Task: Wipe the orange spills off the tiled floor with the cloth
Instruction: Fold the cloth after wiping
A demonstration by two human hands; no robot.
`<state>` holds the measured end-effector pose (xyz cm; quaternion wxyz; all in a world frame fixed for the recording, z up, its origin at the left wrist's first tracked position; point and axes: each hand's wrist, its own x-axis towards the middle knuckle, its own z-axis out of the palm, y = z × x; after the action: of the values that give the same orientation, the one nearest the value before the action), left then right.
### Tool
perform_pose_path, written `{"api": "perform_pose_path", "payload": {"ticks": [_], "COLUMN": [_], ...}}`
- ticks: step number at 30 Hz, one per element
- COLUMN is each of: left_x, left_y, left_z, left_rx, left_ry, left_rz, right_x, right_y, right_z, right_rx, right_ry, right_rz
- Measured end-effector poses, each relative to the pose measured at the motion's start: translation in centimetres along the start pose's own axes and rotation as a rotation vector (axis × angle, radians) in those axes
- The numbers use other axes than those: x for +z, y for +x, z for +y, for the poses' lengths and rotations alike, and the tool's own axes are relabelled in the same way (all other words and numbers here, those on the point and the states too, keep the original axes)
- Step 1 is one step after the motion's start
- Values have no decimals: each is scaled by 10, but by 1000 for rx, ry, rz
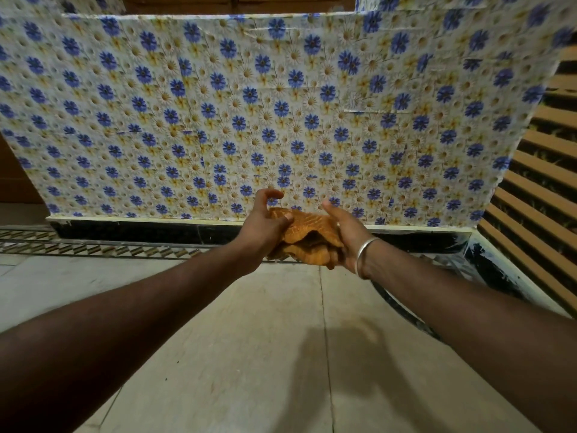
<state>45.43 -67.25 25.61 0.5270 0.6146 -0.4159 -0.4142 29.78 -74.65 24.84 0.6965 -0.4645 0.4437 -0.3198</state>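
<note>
**Cloth held in both hands above floor**

Both bare arms extend forward over the tiled floor (237, 354). The orange cloth (307, 237) is bunched up between the two hands, held in the air in front of the base of a panel covered in blue-and-white flower print (249, 114). Left hand (265, 223): thumb pressed onto the cloth's left edge, remaining fingers curled and spread clear of it. Right hand (346, 232): grip closed around the cloth's right side, fingers wrapped beneath the folds; a ring shows on one finger and a metal bangle (365, 257) sits on the wrist. A dark skirting strip (140, 232) runs under the panel. Slatted brown surface (543, 189) at right. Shadow of the arms falls on the pale tiles; orange spills cannot be made out on them
</note>
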Motion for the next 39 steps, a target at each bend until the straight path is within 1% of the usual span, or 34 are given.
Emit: {"api": "perform_pose_path", "payload": {"ticks": [2, 4, 6, 8, 10, 13, 14, 16, 19, 22, 26, 27, 29, 31, 34, 39], "left_x": [0, -3, -9, -15, -19, -23, -24, -28, -27, -22, -16, -17, -15, -20, -31, -55], "left_y": [3, 5, 10, 15, 22, 31, 34, 40, 48, 61, 73, 75, 70, 66, 50, 20], "left_z": [-2, -4, -5, -7, -12, -19, -21, -24, -27, -12, 46, 78, 102, 159, 251, 417], "left_rx": [-1, -4, -10, -25, -33, -57, -63, -76, -67, -7, 44, 34, 45, 38, 49, 19], "left_ry": [22, 48, 52, 21, -13, -18, 9, 81, 72, -42, -106, -110, -115, -156, -207, -163], "left_rz": [18, -19, -63, -122, -189, -246, -265, -294, -298, -214, -132, -119, -73, -25, -2, 17], "right_x": [-2, -7, -7, -6, -6, -12, -15, -20, -23, -23, -16, -13, -7, 4, 19, 52], "right_y": [-4, 2, 5, 10, 15, 20, 24, 31, 41, 47, 49, 45, 37, 21, -15, -83], "right_z": [7, 15, 14, 12, 13, 19, 21, 24, 24, 0, -65, -98, -124, -182, -266, -410], "right_rx": [28, 0, -75, -158, -210, -152, -126, -117, -134, -150, -187, -181, -199, -187, -167, -127], "right_ry": [25, 29, 4, -76, -121, -59, -55, -62, -39, 52, 127, 121, 162, 193, 246, 218], "right_rz": [-74, -116, -79, -21, -25, -196, -227, -232, -234, -218, -148, -133, -109, -105, -105, -99]}}
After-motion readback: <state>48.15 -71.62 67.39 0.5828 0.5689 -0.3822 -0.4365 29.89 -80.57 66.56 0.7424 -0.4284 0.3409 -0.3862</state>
